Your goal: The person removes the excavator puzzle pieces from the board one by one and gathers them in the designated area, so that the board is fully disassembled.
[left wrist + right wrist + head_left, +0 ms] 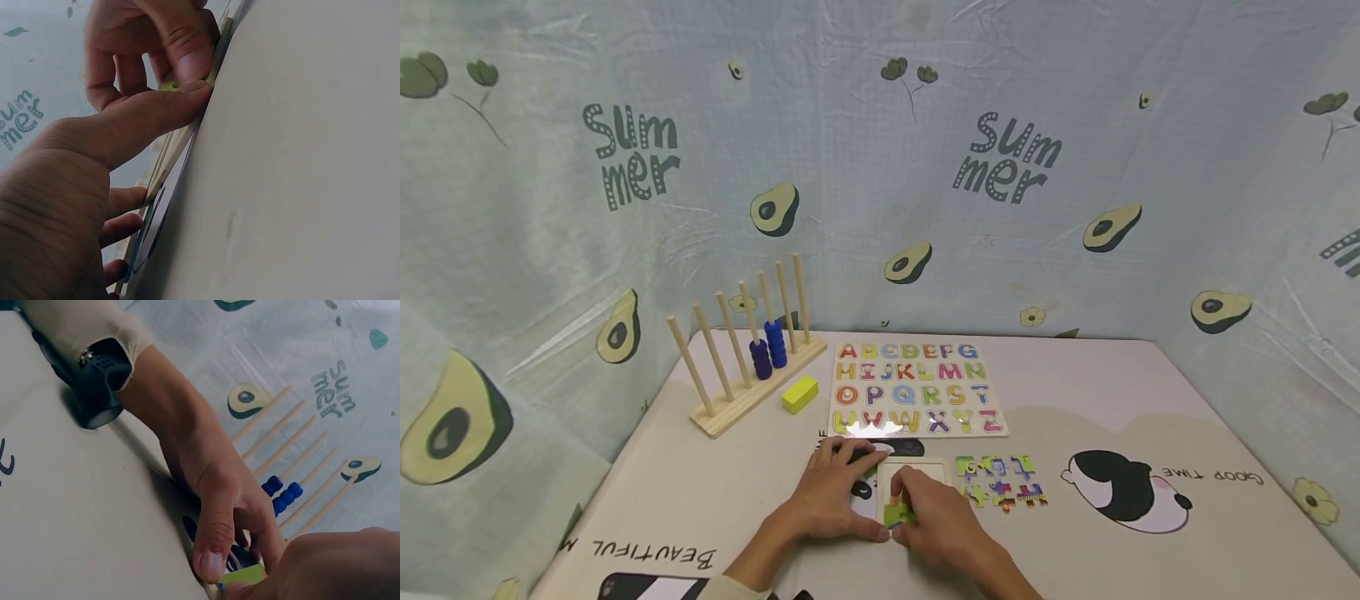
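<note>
A small square wooden puzzle tray (885, 477) lies on the table in the head view. My left hand (831, 497) holds its left side, thumb at the near left corner and index finger by the far left corner. The other fingers spread at that side. My right hand (942, 518) bends over the tray and pinches a green jigsaw piece (892, 515) in its near left corner. In the right wrist view the green piece (245, 575) shows between the two hands. The right fingers hide part of the tray. More loose jigsaw pieces (1000, 468) lie to its right.
Behind the tray lies an alphabet board (912, 383) with colorful letters. A yellow block (800, 394) sits beside a wooden rack (730, 410) of upright pegs bearing blue and purple beads. A printed cloth (865, 183) hangs behind the table (1060, 550).
</note>
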`<action>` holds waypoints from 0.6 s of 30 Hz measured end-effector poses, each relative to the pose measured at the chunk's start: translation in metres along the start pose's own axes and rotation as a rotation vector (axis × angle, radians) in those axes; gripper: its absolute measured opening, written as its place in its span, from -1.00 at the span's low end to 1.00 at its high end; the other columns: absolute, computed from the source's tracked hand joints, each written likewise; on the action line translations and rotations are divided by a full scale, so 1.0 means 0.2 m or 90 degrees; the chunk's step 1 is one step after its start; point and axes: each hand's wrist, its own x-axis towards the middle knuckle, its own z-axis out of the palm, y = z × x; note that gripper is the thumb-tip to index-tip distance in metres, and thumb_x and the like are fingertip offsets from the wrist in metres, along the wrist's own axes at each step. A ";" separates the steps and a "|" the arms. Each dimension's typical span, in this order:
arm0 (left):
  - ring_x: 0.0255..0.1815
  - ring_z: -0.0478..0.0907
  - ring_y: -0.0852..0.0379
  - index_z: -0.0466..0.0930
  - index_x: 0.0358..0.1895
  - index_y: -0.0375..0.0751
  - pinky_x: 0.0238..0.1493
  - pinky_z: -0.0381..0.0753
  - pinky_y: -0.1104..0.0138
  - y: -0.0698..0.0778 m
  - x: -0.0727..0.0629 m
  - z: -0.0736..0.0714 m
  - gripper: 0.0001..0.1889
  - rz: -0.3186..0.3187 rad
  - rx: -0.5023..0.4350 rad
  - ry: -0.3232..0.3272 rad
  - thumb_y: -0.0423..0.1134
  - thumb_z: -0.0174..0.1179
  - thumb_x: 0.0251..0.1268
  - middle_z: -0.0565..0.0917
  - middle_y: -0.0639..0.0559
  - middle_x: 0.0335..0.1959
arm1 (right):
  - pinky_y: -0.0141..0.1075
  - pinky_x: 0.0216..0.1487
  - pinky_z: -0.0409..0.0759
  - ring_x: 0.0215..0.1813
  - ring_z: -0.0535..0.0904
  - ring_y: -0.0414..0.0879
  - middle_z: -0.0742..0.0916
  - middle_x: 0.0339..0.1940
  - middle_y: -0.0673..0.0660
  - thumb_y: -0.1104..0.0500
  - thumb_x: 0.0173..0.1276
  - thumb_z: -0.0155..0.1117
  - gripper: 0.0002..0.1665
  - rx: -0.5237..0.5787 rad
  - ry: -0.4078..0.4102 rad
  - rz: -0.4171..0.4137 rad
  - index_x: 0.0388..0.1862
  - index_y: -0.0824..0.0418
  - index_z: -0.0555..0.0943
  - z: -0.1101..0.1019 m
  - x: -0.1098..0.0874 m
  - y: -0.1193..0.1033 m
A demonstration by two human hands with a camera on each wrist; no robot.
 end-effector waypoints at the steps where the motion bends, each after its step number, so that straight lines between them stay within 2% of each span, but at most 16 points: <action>1: 0.41 0.11 -0.18 0.43 0.46 0.20 0.38 0.18 -0.24 0.00 0.00 0.00 0.09 0.000 0.000 0.000 0.53 0.43 -0.30 0.37 0.08 0.37 | -0.30 -0.31 0.36 -0.35 0.42 -0.22 0.51 -0.37 -0.15 0.13 0.20 0.55 -0.57 0.010 0.004 -0.006 -0.11 -0.08 0.46 0.00 0.00 0.00; 6: 0.42 0.10 -0.19 0.41 0.47 0.20 0.39 0.15 -0.25 0.00 0.00 0.00 0.10 0.002 -0.002 0.001 0.53 0.43 -0.31 0.37 0.07 0.37 | -0.35 -0.39 0.33 -0.43 0.39 -0.26 0.53 -0.46 -0.17 0.15 0.33 0.44 -0.71 0.058 0.020 -0.043 -0.17 -0.08 0.47 0.00 -0.02 0.02; 11: 0.43 0.09 -0.18 0.42 0.47 0.19 0.39 0.16 -0.24 0.01 0.00 0.00 0.10 0.002 -0.003 0.004 0.52 0.44 -0.32 0.38 0.07 0.37 | -0.39 -0.33 0.41 -0.38 0.43 -0.29 0.57 -0.36 -0.18 0.18 0.40 0.36 -0.77 0.106 0.032 -0.067 -0.15 -0.08 0.48 -0.01 -0.03 0.05; 18: 0.42 0.10 -0.19 0.43 0.46 0.17 0.39 0.16 -0.23 0.00 0.00 -0.01 0.09 0.000 -0.002 -0.001 0.50 0.46 -0.31 0.37 0.07 0.37 | -0.42 -0.30 0.49 -0.36 0.46 -0.32 0.59 -0.40 -0.16 0.17 0.43 0.33 -0.86 0.180 0.073 -0.146 -0.08 0.05 0.58 -0.03 -0.07 0.09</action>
